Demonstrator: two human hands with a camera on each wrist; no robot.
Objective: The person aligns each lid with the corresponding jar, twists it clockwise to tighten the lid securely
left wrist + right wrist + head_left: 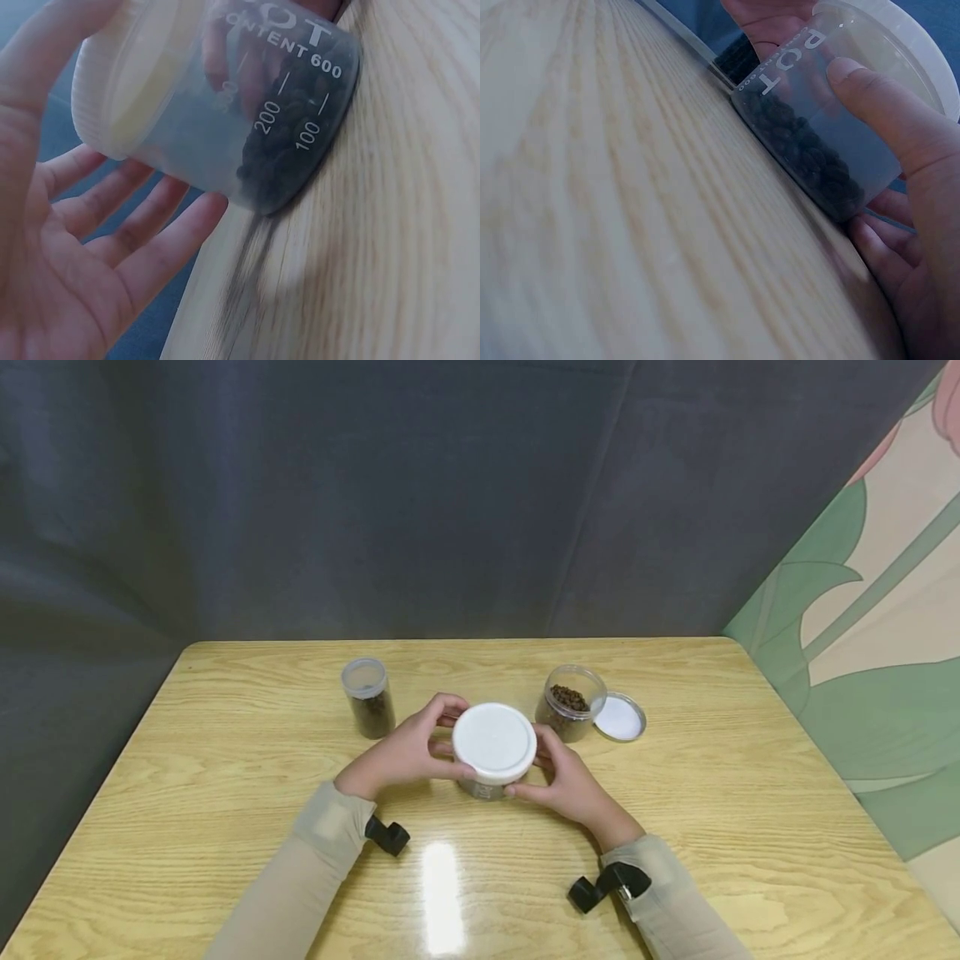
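Note:
A clear plastic jar (483, 791) with a white lid (495, 740) stands on the table between both hands. Dark bean-like pieces (802, 150) fill its lower part, and its wall carries printed measuring marks, seen in the left wrist view. From the left side my left hand (408, 752) holds the jar, thumb near the lid and fingers round the wall. My right hand (567, 781) grips the opposite side, its thumb (885, 101) lying on the wall below the lid. In the head view the far fingers are partly hidden behind the jar.
Behind my left hand stands a taller clear jar (371, 706) with dark contents. An open jar (564, 720) of brown pieces is just beyond my right hand, beside a round lid (621, 717) on the wooden table (750, 793). A dark curtain (420, 510) hangs behind.

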